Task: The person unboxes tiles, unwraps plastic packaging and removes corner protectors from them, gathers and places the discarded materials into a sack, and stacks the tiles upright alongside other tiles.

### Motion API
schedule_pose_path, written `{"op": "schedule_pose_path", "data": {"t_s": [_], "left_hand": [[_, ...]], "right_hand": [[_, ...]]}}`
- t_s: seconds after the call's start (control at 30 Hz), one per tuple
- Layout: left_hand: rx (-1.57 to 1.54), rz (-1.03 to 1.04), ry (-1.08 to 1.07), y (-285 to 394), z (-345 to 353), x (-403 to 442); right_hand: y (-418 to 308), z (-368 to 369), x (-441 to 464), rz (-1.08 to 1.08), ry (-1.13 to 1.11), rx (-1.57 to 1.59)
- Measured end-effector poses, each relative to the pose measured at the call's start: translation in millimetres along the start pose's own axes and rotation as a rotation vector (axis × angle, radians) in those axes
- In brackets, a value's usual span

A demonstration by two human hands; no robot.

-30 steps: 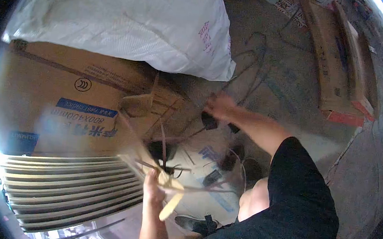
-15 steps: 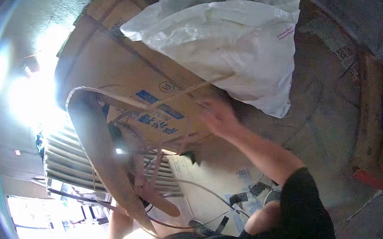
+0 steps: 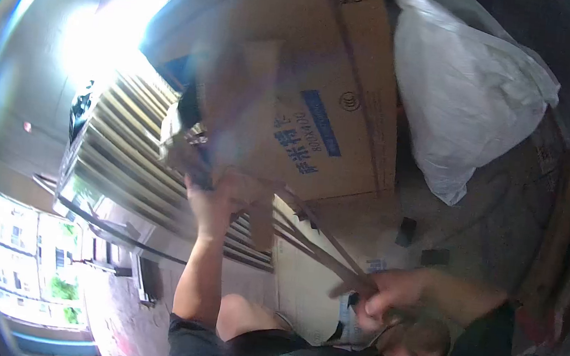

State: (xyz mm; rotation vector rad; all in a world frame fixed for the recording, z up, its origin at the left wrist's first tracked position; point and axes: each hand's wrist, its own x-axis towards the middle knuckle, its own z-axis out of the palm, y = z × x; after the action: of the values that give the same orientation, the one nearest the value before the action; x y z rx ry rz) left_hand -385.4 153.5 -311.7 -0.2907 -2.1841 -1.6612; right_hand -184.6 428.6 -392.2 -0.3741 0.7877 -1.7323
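My right hand (image 3: 394,297) is closed around the near end of several narrow brown strips (image 3: 312,247). They slant up from it toward my left hand (image 3: 224,196), which is raised in front of a stack of long pale slats (image 3: 138,155). My left fingers look curled, but motion blurs them. Just above them is a smeared dark and blue object (image 3: 197,151) that I cannot make out. Beyond the hands stands a large cardboard box (image 3: 349,164) with blue print.
A white plastic sack (image 3: 468,86) lies right of the box. Small dark pieces (image 3: 435,257) are scattered on the floor. At the far right is a long brown carton (image 3: 556,241). A window (image 3: 33,263) and bright glare are on the left.
My view has turned, so box and sack sit further right. My right hand has come back from the box side and now grips the strips. My left hand has risen.
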Motion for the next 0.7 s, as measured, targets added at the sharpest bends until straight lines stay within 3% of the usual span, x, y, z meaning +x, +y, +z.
{"op": "schedule_pose_path", "data": {"t_s": [0.03, 0.07, 0.1, 0.17, 0.2, 0.23, 0.3, 0.43, 0.47, 0.53, 0.57, 0.63, 0.67, 0.7], "left_hand": [[-0.01, -0.013, 0.015, -15, -3, -4], [0.378, 0.063, -0.044, -31, -7, -8], [0.765, 0.139, -0.11, -41, -6, -15], [0.813, 0.272, -0.423, -49, -1, -32], [0.664, 0.477, -0.527, -57, -2, -40], [0.814, 0.414, -0.763, -57, -6, -50], [0.51, 0.7, -0.989, -37, -12, -50], [0.331, 0.73, -1.032, -14, -42, -40], [0.232, 0.559, -0.885, -14, -49, -33], [0.196, 0.148, -0.672, -32, -71, -25], [0.119, -0.19, -0.526, -15, -70, -22], [-0.349, -0.404, -0.171, 21, -54, 3], [-0.174, -0.448, -0.185, 23, -57, 16], [-0.235, -0.499, -0.144, 30, -53, 23]], "right_hand": [[-7, 9, -12, -0.007, 0.161, -0.208], [-14, 18, -23, 0.019, 0.324, -0.412], [-20, 32, -37, -0.103, 0.599, -0.703], [-78, 63, -60, -0.145, 0.919, -1.072], [-99, 64, -62, -0.231, 0.893, -1.304], [-117, 62, -63, -0.314, 0.858, -1.536], [-144, 35, -62, -0.342, 0.88, -1.585], [-153, -45, -10, -0.382, 0.899, -1.029], [-132, -75, 13, -0.529, 0.836, -0.557], [-85, -85, 58, -0.638, 0.753, -0.091], [-62, -63, 83, -0.677, 1.003, -0.243], [-95, 20, 109, -0.308, 1.406, -0.548], [-112, 61, 122, -0.079, 1.558, -0.655], [-112, 83, 135, -0.188, 1.538, -0.735]]}}
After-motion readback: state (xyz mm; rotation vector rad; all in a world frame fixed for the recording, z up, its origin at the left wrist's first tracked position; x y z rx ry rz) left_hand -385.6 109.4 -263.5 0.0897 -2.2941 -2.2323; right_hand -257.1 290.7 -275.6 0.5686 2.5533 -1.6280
